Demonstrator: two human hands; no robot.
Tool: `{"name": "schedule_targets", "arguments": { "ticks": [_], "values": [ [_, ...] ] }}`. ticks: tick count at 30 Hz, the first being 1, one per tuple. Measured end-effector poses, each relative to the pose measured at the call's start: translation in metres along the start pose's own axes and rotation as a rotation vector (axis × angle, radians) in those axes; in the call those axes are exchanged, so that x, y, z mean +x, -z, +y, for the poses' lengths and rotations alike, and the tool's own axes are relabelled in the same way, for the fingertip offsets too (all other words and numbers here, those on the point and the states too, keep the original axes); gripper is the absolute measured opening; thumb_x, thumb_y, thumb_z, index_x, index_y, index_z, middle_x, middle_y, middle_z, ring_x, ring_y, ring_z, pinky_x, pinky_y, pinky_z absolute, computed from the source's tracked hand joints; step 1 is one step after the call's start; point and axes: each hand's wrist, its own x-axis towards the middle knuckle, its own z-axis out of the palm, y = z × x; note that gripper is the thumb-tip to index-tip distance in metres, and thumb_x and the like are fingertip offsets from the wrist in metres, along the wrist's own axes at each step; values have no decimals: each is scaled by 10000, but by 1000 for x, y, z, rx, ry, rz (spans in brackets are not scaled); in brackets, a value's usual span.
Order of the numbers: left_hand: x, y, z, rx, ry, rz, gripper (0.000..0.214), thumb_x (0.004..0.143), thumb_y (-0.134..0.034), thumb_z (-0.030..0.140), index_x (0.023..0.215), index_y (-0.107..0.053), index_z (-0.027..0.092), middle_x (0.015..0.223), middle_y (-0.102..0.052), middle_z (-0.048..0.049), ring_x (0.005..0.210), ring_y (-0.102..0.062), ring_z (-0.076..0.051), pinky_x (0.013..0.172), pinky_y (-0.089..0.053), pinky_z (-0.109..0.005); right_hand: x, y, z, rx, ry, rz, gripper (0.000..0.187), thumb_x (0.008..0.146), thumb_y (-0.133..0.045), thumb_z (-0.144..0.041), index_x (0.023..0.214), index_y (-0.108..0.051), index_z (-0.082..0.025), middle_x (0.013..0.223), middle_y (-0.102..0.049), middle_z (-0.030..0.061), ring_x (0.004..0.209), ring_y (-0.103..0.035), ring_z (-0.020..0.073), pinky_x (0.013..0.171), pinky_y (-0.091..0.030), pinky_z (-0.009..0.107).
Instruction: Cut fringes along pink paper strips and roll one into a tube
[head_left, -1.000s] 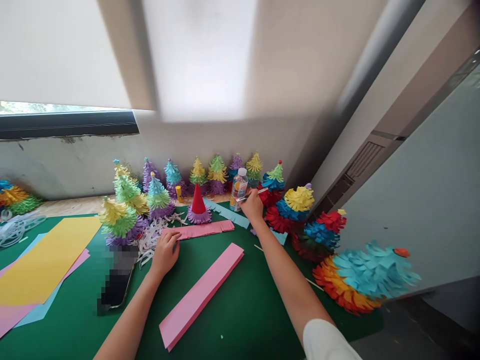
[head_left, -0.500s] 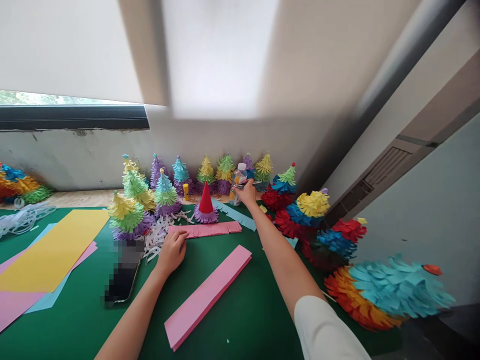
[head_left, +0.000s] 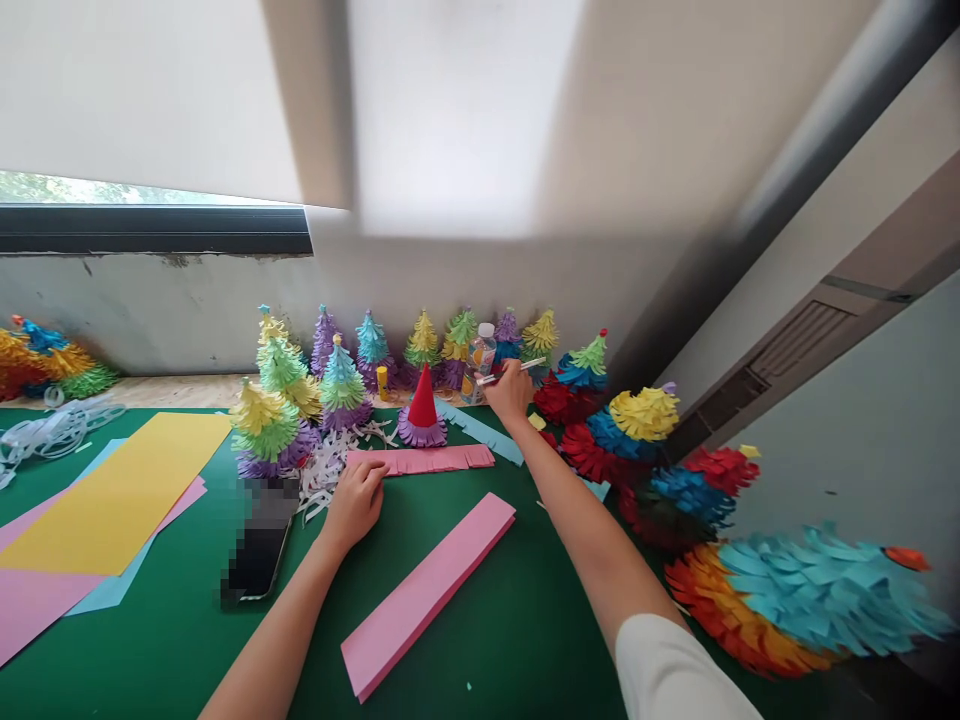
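Observation:
My left hand (head_left: 358, 499) lies flat on the table with its fingertips on the left end of a pink fringed paper strip (head_left: 439, 460). My right hand (head_left: 511, 391) is closed around a slim, white, pen-like stick (head_left: 534, 363), right beside a clear plastic bottle (head_left: 482, 350) with a white cap. Just behind the strip stands a red paper cone (head_left: 423, 402) with a purple fringe round its base. A light blue fringed strip (head_left: 480, 432) lies to the cone's right. Between my forearms rests a folded pink paper strip (head_left: 427, 598).
Fringed paper trees (head_left: 281, 365) line the back and right of the green table (head_left: 300, 680). White paper shreds (head_left: 330, 470), a phone (head_left: 262, 555), a yellow glue stick (head_left: 382, 383) and stacked coloured sheets (head_left: 135, 490) are at left. A large blue-and-orange tree (head_left: 810, 590) lies tipped over.
My right hand has shifted slightly right, and the stick in it now points up to the right. The whole view has moved a little. My left hand stays on the strip.

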Motion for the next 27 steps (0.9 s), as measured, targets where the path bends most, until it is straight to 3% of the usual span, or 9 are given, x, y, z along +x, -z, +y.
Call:
{"name": "schedule_targets", "arguments": {
  "ticks": [1, 3, 5, 10, 15, 20, 23, 27],
  "values": [
    [0, 0, 0, -7, 0, 1, 317, 834, -450, 71, 1095, -585, 191, 1079, -613, -91, 1018, -558, -241, 889, -471, -409, -10, 6, 5, -87, 134, -25, 342, 840, -504, -374, 1065, -409, -135, 1058, -603, 201, 1032, -527, 331, 854, -304, 369],
    [1, -2, 1, -26, -1, 5, 322, 831, -450, 71, 1095, -585, 197, 1079, -614, -89, 1026, -559, -243, 894, -471, -414, -31, 14, 15, -260, 358, -247, 194, 826, -461, -217, 1000, -456, -131, 972, -626, 179, 987, -538, 310, 907, -233, 396],
    [2, -3, 3, -50, -1, 9, 321, 831, -450, 75, 1095, -584, 199, 1077, -617, -89, 1023, -563, -245, 888, -474, -421, -49, 16, 24, -295, 413, -354, 211, 739, -488, -101, 948, -491, -135, 886, -649, 140, 924, -566, 273, 930, -203, 383],
    [6, -2, 8, -116, 27, 59, 323, 849, -441, 99, 1128, -561, 211, 1120, -601, -87, 1058, -557, -235, 905, -474, -419, -72, 6, 31, -334, 350, -459, 262, 711, -464, -25, 955, -498, -115, 769, -673, 103, 795, -611, 230, 971, -170, 425],
    [21, -5, 10, -159, 106, 131, 343, 851, -451, 124, 1165, -539, 230, 1139, -585, -80, 1081, -559, -224, 932, -470, -414, -65, -2, 30, -297, 230, -469, 260, 746, -510, -73, 995, -473, -137, 864, -672, 106, 814, -612, 227, 862, -299, 370],
    [71, -24, 6, -174, 230, 151, 434, 836, -539, 204, 1262, -457, 197, 1158, -562, -116, 1120, -543, -249, 951, -456, -416, -61, 5, 31, -250, 208, -427, 280, 760, -506, -85, 1023, -457, -164, 948, -636, 87, 813, -588, 195, 655, -319, 248],
    [108, -40, 5, -172, 310, 129, 627, 790, -636, 272, 1334, -358, 135, 1249, -516, -182, 1200, -488, -298, 958, -438, -426, -55, 18, 29, -269, 225, -396, 260, 774, -486, -79, 1017, -471, -169, 923, -654, 78, 822, -599, 197, 641, -300, 253],
    [141, -55, 6, -182, 356, 46, 613, 754, -669, 236, 1296, -394, 156, 1185, -580, -143, 1113, -551, -278, 905, -457, -392, -37, 35, 30, -357, 234, -355, 254, 782, -456, -43, 1010, -501, -145, 917, -684, 117, 854, -627, 224, 701, -286, 293]
  ]
}}
